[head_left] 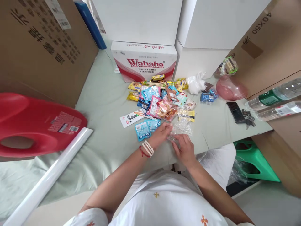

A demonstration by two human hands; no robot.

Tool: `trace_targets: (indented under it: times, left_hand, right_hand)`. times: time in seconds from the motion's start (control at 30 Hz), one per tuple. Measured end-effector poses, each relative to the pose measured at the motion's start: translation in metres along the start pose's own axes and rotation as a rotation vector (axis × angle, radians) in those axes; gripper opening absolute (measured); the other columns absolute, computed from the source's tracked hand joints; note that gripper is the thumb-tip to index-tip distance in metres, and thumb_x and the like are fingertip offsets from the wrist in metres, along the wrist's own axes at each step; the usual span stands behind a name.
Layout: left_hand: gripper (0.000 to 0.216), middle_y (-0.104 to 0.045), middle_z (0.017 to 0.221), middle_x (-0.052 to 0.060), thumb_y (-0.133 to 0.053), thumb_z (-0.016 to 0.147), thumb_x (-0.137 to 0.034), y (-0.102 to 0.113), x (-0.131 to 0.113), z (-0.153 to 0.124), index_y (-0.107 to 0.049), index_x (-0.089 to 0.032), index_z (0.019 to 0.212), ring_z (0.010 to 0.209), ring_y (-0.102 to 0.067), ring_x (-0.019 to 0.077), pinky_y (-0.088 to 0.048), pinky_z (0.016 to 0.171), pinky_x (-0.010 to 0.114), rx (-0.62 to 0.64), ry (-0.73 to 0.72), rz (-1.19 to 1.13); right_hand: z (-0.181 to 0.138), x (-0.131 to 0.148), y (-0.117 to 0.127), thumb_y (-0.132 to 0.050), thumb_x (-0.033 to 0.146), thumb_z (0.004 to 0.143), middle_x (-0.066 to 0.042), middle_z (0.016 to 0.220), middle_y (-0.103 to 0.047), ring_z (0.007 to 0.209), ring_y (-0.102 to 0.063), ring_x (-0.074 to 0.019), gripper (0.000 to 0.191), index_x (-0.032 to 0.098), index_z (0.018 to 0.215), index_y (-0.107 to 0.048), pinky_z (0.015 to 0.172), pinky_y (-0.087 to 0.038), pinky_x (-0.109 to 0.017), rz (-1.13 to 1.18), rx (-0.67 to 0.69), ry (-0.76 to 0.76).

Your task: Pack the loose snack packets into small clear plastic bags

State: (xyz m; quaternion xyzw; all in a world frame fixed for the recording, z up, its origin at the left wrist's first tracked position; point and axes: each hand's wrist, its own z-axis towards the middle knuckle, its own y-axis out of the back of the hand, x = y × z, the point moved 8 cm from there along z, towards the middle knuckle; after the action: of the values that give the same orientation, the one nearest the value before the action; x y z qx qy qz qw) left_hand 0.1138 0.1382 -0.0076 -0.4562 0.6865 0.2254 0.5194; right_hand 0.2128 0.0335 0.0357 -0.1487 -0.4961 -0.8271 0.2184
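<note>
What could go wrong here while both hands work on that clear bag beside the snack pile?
The thin clear bag, fingered by the left hand and right hand, might tear if tugged. The left wrist sits by the blue packets, so a sweep could scatter them or the snack pile. The phone and keys lie near the right edge of the table and could get knocked off.

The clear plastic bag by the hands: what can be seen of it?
The clear plastic bag is thin, see-through and crinkled, like soft film. It lies flat on the pale green table cover, just in front of the pile of snack packets. The left hand touches its left edge, the right hand its near edge. Whether anything is inside cannot be told.
</note>
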Motion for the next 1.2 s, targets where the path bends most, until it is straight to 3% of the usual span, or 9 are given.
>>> trace_targets:
  times: [0.1, 0.2, 0.27, 0.47, 0.6, 0.73, 0.97, 1.13, 1.2]
  left_hand:
    - [0.046, -0.068, 0.081, 0.002, -0.075, 0.079, -0.063, 0.008, 0.005, -0.019, -0.063, -0.019, 0.085, 0.078, -0.064, 0.0182, -0.047, 0.063, 0.027, -0.026, 0.062, 0.162]
    - [0.050, -0.071, 0.083, 0.004, -0.077, 0.074, -0.064, 0.007, 0.027, -0.033, -0.064, -0.017, 0.087, 0.070, -0.065, 0.0154, -0.046, 0.060, 0.026, -0.012, 0.214, 0.021]
    - [0.052, -0.071, 0.080, 0.003, -0.082, 0.069, -0.063, 0.005, 0.037, -0.037, -0.064, -0.017, 0.085, 0.065, -0.065, 0.0131, -0.045, 0.059, 0.024, -0.031, 0.234, -0.105]
    - [0.047, -0.071, 0.077, 0.002, -0.090, 0.063, -0.054, -0.003, 0.044, -0.038, -0.067, -0.015, 0.078, 0.072, -0.068, 0.0139, -0.052, 0.070, 0.026, -0.036, 0.134, -0.197]
    - [0.043, -0.070, 0.076, 0.002, -0.084, 0.072, -0.055, -0.006, 0.036, -0.041, -0.069, -0.015, 0.080, 0.071, -0.065, 0.0148, -0.052, 0.071, 0.028, -0.027, 0.031, -0.085]
    - [0.040, -0.068, 0.074, 0.000, -0.076, 0.081, -0.056, -0.013, 0.026, -0.047, -0.068, -0.016, 0.081, 0.071, -0.061, 0.0146, -0.050, 0.072, 0.028, -0.012, -0.105, 0.070]
    - [0.040, -0.070, 0.079, 0.003, -0.071, 0.085, -0.057, -0.002, 0.036, -0.055, -0.070, -0.016, 0.085, 0.074, -0.065, 0.0170, -0.052, 0.073, 0.030, -0.051, -0.084, 0.073]
    - [0.035, -0.069, 0.077, 0.002, -0.068, 0.088, -0.052, -0.007, 0.031, -0.061, -0.069, -0.017, 0.084, 0.075, -0.063, 0.0169, -0.050, 0.075, 0.029, -0.035, -0.144, 0.164]
    - [0.033, -0.067, 0.074, 0.001, -0.066, 0.089, -0.049, -0.010, 0.027, -0.062, -0.068, -0.017, 0.083, 0.073, -0.061, 0.0164, -0.048, 0.073, 0.028, -0.042, -0.171, 0.227]
  right_hand:
    - [0.000, -0.002, 0.000, -0.054, 0.022, 0.102, -0.008, 0.097, -0.067, 0.091, -0.060, -0.0239, 0.012, 0.021, 0.109, -0.063, 0.077, -0.052, -0.037, 0.033, -0.003, 0.009]
    - [-0.004, -0.004, -0.002, -0.051, 0.020, 0.102, -0.007, 0.094, -0.068, 0.089, -0.060, -0.0221, 0.014, 0.022, 0.104, -0.065, 0.077, -0.051, -0.036, 0.118, 0.018, -0.006]
    - [-0.007, -0.006, -0.004, -0.052, 0.020, 0.103, -0.006, 0.092, -0.068, 0.088, -0.060, -0.0214, 0.016, 0.023, 0.102, -0.067, 0.077, -0.050, -0.035, 0.158, 0.043, -0.018]
    - [-0.013, -0.012, 0.006, -0.054, 0.026, 0.102, -0.007, 0.098, -0.069, 0.093, -0.062, -0.0215, 0.018, 0.023, 0.108, -0.070, 0.081, -0.050, -0.036, 0.357, 0.051, -0.064]
    - [-0.015, -0.019, 0.010, -0.054, 0.034, 0.102, -0.005, 0.095, -0.067, 0.083, -0.061, -0.0176, 0.020, 0.023, 0.105, -0.071, 0.070, -0.047, -0.030, 0.587, 0.035, -0.254]
    - [-0.014, -0.020, 0.003, -0.064, 0.040, 0.097, -0.003, 0.088, -0.065, 0.069, -0.051, -0.0142, 0.018, 0.023, 0.095, -0.072, 0.063, -0.040, -0.028, 0.620, 0.058, -0.351]
    - [-0.027, -0.059, 0.001, -0.066, 0.049, 0.090, 0.002, 0.071, -0.055, 0.062, -0.044, -0.0127, 0.028, 0.021, 0.084, -0.063, 0.058, -0.036, -0.026, 0.895, -0.053, -0.751]
    - [-0.022, -0.029, -0.005, -0.070, 0.050, 0.087, -0.001, 0.078, -0.062, 0.067, -0.049, -0.0135, 0.030, 0.021, 0.084, -0.068, 0.061, -0.038, -0.026, 0.869, 0.175, -0.661]
    - [-0.022, -0.023, -0.009, -0.070, 0.049, 0.087, -0.001, 0.078, -0.062, 0.067, -0.050, -0.0135, 0.029, 0.021, 0.082, -0.068, 0.062, -0.039, -0.026, 0.870, 0.187, -0.665]
